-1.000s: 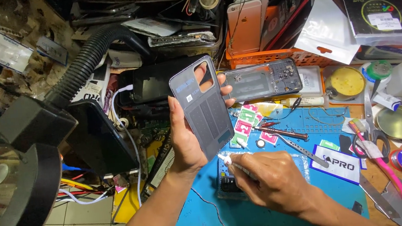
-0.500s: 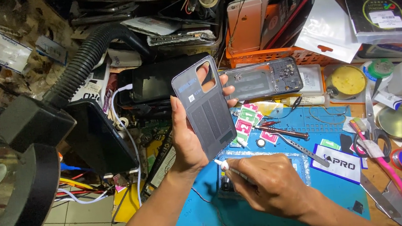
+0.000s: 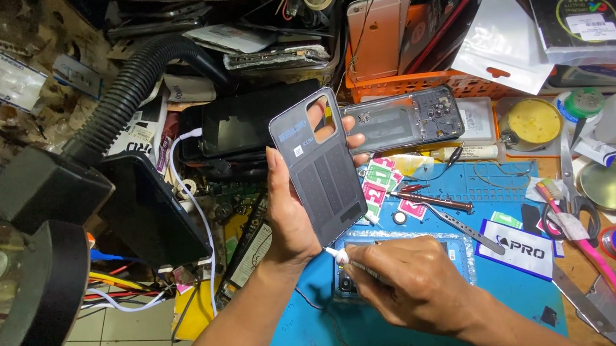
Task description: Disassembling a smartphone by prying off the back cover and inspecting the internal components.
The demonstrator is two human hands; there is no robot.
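My left hand (image 3: pixel 291 213) holds a grey phone back cover (image 3: pixel 320 165) upright, its inner side facing me, with a camera cutout at the top. My right hand (image 3: pixel 411 284) is closed on a thin tool with a white tip (image 3: pixel 338 254) that touches the cover's lower edge. Under my right hand an opened phone (image 3: pixel 350 283) lies on the blue work mat (image 3: pixel 479 201), mostly hidden. Another opened phone body (image 3: pixel 409 118) rests beyond the cover on the bench.
A magnifier lamp (image 3: pixel 16 303) with a black flexible hose (image 3: pixel 123 85) fills the left. A dark phone (image 3: pixel 242 126) lies behind. An orange basket (image 3: pixel 421 85) holds several phones. Tweezers (image 3: pixel 433 202), a pink brush (image 3: pixel 582 243), round tins (image 3: pixel 614 183) and scissors crowd the right.
My right hand has moved up and left, bringing the tool's white tip from the phone on the mat to the cover's lower edge. The cover stays almost still.
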